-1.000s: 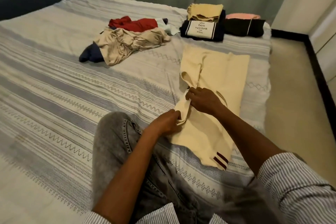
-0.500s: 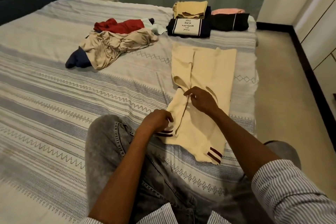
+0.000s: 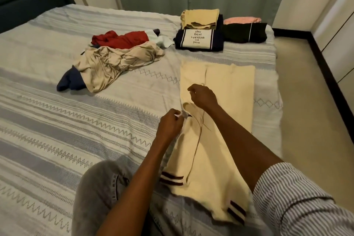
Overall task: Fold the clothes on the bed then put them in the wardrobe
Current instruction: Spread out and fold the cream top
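A cream top (image 3: 229, 90) with dark maroon stripes on its cuffs lies flat on the right side of the bed (image 3: 57, 120). My left hand (image 3: 169, 123) pinches the cream fabric at the garment's left edge, near a sleeve fold. My right hand (image 3: 202, 96) sits just above it with curled fingers, pinching a thin cord or edge of the same top. One striped cuff lies near my knee, another at the lower right.
An unfolded heap lies at mid-bed: a beige garment (image 3: 115, 63), a red one (image 3: 122, 39) and a navy one (image 3: 70, 82). Folded stacks stand at the far edge: a navy printed shirt (image 3: 198, 39) under a tan piece (image 3: 200, 18), and black (image 3: 245, 32) and pink (image 3: 242, 20) items. Floor lies to the right.
The sleeve has been folded over the body, its striped cuff now lying near my knee. Both hands moved up the garment, the right one farthest.
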A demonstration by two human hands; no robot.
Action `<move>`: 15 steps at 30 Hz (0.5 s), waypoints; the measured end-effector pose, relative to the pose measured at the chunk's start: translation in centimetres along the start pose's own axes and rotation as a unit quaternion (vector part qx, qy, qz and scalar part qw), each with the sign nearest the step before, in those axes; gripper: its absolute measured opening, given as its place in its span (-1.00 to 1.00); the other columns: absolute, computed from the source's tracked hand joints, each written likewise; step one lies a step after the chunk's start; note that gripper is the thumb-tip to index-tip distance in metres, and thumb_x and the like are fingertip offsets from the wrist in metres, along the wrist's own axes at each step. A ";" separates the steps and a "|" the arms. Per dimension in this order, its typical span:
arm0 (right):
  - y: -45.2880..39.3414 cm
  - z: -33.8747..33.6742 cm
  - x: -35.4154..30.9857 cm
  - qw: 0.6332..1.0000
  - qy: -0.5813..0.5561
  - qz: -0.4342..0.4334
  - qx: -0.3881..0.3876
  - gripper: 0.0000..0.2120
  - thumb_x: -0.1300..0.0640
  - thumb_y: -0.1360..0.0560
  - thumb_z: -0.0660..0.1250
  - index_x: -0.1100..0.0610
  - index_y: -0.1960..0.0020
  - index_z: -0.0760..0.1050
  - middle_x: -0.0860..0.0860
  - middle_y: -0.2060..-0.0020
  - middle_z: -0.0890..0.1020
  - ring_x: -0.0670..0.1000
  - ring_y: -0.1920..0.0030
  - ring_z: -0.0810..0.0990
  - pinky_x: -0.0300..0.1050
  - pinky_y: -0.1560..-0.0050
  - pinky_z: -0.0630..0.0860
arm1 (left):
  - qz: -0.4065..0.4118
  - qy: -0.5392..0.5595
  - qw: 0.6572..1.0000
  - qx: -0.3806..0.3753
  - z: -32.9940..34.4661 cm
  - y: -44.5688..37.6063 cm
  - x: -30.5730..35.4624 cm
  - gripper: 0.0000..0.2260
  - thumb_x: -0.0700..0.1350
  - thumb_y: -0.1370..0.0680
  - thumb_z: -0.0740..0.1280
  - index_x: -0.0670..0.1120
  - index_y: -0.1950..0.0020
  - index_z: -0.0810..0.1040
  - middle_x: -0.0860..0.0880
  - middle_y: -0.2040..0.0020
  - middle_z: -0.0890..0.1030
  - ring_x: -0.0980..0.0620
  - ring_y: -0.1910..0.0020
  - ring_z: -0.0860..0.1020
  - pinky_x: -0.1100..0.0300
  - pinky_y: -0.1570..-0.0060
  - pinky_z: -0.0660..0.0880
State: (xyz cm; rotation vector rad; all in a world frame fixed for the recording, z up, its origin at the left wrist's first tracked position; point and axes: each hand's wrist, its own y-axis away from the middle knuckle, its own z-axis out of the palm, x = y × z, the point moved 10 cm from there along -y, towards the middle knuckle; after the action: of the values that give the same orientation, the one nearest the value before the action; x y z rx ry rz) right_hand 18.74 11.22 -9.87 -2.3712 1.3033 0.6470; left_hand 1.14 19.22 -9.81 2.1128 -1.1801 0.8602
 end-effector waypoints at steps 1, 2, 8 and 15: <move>-3.3 -0.2 0.1 1.000 0.001 -0.001 0.006 -0.72 0.11 -0.62 0.19 0.02 -0.27 0.57 0.00 -0.21 0.64 0.12 -0.19 0.58 -0.01 -0.13 0.49 | -0.011 0.012 1.000 0.006 0.0 -3.3 0.2 -0.61 0.07 -0.61 0.27 -0.15 -0.33 0.46 -0.12 -0.11 0.64 -0.09 -0.03 0.60 0.11 -0.02 0.49; -4.2 -0.3 0.0 1.000 0.009 -0.007 0.002 -0.71 0.11 -0.62 0.18 0.02 -0.27 0.56 0.01 -0.21 0.64 0.12 -0.19 0.58 -0.01 -0.13 0.50 | -0.014 0.014 1.000 0.005 0.2 -3.8 0.5 -0.56 0.12 -0.61 0.27 -0.15 -0.35 0.43 -0.13 -0.15 0.63 -0.11 -0.08 0.60 0.08 -0.04 0.50; -14.3 1.4 1.5 0.997 0.057 -0.008 -0.046 -0.69 0.03 -0.61 0.21 0.00 -0.32 0.52 0.01 -0.20 0.64 0.13 -0.25 0.55 0.01 -0.15 0.50 | -0.089 0.040 0.995 0.032 1.4 -11.5 0.6 -0.38 0.21 -0.56 0.29 -0.18 -0.45 0.29 -0.18 -0.37 0.45 -0.17 -0.31 0.47 0.07 -0.15 0.40; -23.3 4.7 3.0 0.986 0.156 0.024 -0.052 -0.46 -0.20 -0.60 0.19 0.19 -0.38 0.32 0.20 -0.19 0.57 0.26 -0.19 0.54 0.07 -0.09 0.43 | -0.139 0.007 0.990 -0.002 4.0 -16.6 -0.9 -0.51 0.02 -0.55 0.34 -0.15 -0.39 0.30 -0.14 -0.29 0.50 -0.13 -0.23 0.50 0.14 -0.09 0.41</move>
State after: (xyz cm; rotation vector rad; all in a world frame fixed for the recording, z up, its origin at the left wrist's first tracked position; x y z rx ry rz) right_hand 39.02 23.47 -13.31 -2.6141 1.4894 0.3729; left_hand 16.33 24.22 -15.73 2.1970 -0.8520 0.7421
